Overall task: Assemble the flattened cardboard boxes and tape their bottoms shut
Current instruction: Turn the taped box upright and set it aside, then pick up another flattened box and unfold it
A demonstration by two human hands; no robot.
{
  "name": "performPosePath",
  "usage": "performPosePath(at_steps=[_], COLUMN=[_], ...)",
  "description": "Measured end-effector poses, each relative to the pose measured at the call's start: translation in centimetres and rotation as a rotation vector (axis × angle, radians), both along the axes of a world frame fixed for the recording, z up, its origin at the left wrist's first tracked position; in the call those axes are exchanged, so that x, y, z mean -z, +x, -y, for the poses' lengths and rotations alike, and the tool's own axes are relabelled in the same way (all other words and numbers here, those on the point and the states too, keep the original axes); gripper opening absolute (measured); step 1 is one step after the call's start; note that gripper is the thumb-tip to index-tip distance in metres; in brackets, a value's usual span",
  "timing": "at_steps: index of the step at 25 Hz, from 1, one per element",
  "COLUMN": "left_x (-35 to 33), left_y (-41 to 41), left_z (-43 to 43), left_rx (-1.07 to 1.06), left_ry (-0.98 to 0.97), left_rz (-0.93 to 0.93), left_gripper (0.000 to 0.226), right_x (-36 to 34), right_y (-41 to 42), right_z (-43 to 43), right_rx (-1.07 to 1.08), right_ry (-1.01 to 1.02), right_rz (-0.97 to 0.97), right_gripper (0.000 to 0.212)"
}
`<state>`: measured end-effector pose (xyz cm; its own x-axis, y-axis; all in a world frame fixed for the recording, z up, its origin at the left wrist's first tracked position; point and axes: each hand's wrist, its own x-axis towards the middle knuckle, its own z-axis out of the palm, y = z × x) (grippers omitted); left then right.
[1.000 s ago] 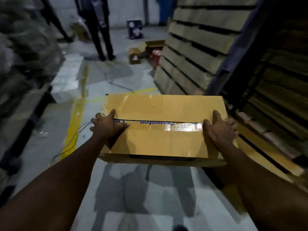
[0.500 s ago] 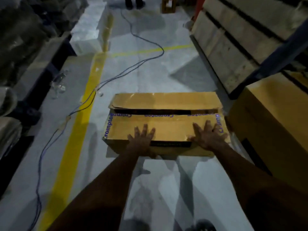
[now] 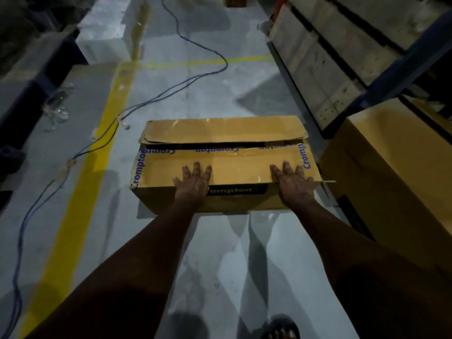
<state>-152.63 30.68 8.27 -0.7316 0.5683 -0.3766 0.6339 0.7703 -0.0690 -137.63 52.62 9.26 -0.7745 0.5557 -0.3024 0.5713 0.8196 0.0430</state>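
Head view. Cardboard box (image 3: 234, 165): lying on the floor (image 3: 195, 94), seam gaping. Left hand (image 3: 193, 184) and right hand (image 3: 293, 183): fingers flat and spread, pressing the near flap. Step: probably closing flaps. The far flap (image 3: 220, 129) is needing pressing down next, then taping.

Your brown rectangular cardboard box (image 3: 239, 167) stands on the grey floor (image 3: 200, 94), its two top flaps parted by a dark gap.

Left hand (image 3: 193, 183) and right hand (image 3: 293, 183) press flat on the cardboard box (image 3: 232, 165); flaps gape.
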Motion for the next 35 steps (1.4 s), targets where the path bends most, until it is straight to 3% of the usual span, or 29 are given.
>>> performPosePath(at_steps=[4,10,15,19,26,29,35], left_x=[-1.6,-12.8,-22.7,-28.6,-36.9,-36.6,-31.9], left_y=[3.6,18.2,36.8,53.5,84.8,97.8,122.5], left_z=[0.6,-4.7,-13.4,-17.2,-12.0,-6.6,5.7], left_rx=[0.071,0.3,0.655,0.941,1.419,1.589,1.956], left_ry=[0.093,0.218,0.389,0.492,0.591,0.564,0.471], left_rz=[-0.038,-0.069,-0.132,-0.072,0.001,0.133,0.123], left_gripper=[0.072,0.075,0.075,0.075,0.082,0.083,0.082], right_x=[-1.6,-13.0,-23.2,-29.2,-35.7,-35.7,-29.1], right_y=[3.8,19.8,41.7,60.5,91.7,103.2,123.6], right_z=[0.7,1.1,-1.0,1.2,15.9,23.7,41.7], right_rx=[-0.048,0.039,0.336,0.627,1.149,1.336,1.689], right_ry=[0.047,0.06,0.226,0.299,0.387,0.364,0.398], right_rz=[-0.045,-0.142,-0.157,-0.176,-0.183,-0.258,-0.306], right_gripper=[0.067,0.069,0.07,0.07,0.071,0.071,0.067])
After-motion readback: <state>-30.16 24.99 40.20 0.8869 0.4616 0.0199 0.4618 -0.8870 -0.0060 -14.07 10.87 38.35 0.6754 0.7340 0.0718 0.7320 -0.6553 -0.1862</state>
